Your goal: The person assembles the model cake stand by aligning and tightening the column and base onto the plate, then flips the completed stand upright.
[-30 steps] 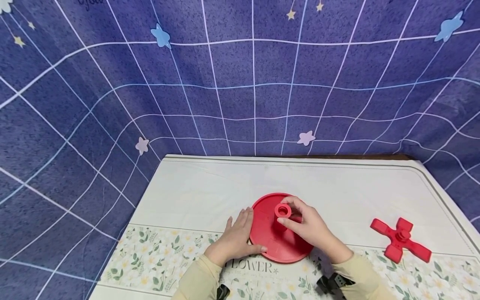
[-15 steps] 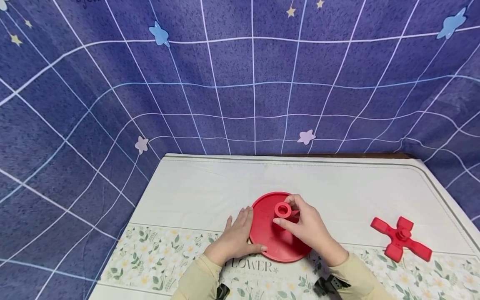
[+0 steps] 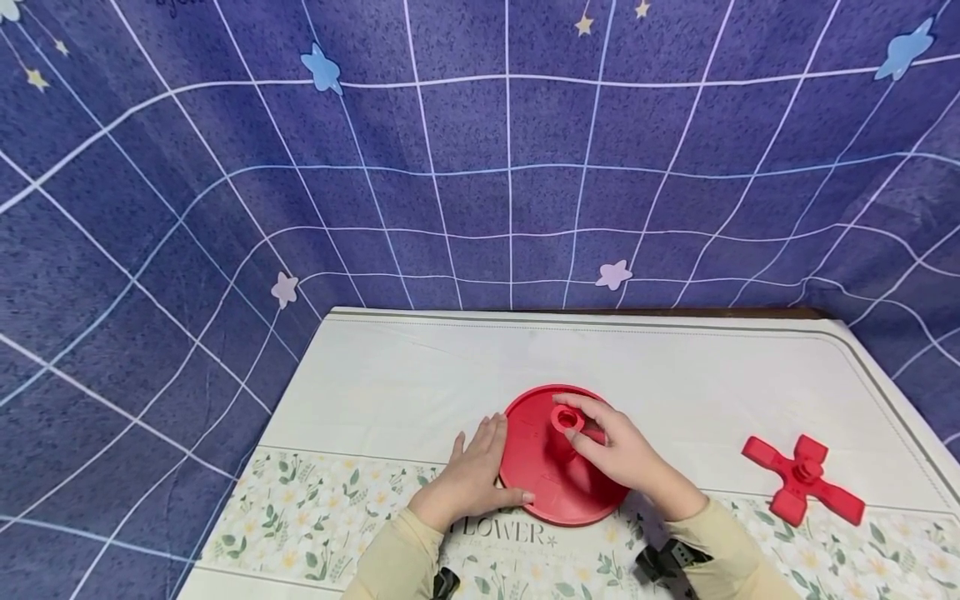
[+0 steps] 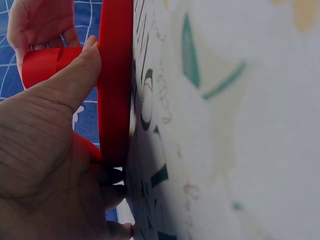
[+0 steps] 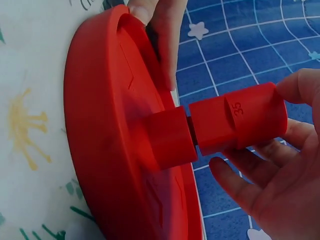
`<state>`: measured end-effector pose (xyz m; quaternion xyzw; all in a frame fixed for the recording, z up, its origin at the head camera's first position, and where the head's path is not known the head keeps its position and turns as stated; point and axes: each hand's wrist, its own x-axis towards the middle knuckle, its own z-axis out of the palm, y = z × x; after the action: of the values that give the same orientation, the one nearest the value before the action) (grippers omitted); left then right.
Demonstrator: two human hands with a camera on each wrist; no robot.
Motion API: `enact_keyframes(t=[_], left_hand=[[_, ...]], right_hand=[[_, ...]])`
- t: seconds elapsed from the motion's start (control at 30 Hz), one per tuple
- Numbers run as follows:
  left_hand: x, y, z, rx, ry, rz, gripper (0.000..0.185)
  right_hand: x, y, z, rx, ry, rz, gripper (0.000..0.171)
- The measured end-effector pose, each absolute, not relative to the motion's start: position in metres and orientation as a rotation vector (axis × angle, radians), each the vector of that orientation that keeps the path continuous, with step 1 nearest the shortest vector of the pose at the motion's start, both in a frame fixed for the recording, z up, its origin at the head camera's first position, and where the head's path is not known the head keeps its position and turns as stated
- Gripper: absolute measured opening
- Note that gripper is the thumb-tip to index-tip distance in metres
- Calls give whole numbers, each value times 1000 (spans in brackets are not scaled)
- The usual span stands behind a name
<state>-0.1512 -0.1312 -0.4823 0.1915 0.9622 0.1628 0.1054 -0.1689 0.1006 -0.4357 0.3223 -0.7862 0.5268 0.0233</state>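
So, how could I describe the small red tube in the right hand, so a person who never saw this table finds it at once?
Look at the white flowered tablecloth, then at the big red disc near its front edge. The right hand holds the small red tube over the disc's middle, just above the stub that rises there. Unlike the flat red cross lying to the right, it is round, hollow, and marked 35.

In the head view the right hand [image 3: 626, 457] covers part of the red disc [image 3: 540, 467] and most of the red tube [image 3: 567, 419]. The left wrist view cuts off the left hand [image 4: 47, 165]; the tablecloth [image 4: 225, 125] print there blurs.
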Motion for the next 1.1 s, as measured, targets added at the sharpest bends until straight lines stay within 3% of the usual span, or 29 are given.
enact_keyframes(t=[0.23,0.77,1.1], left_hand=[[-151,-131,-483,563,2841,466,111],[-151,-132,-481,582,2827,507,113],[-151,-131,-480,569,2830,503,112]], right_hand=[[-177,103,-461,887,-2509,1525,42],[-172,94,-462,611,-2538,1209,47],[-173,98,-460,699,-2539,1165,50]])
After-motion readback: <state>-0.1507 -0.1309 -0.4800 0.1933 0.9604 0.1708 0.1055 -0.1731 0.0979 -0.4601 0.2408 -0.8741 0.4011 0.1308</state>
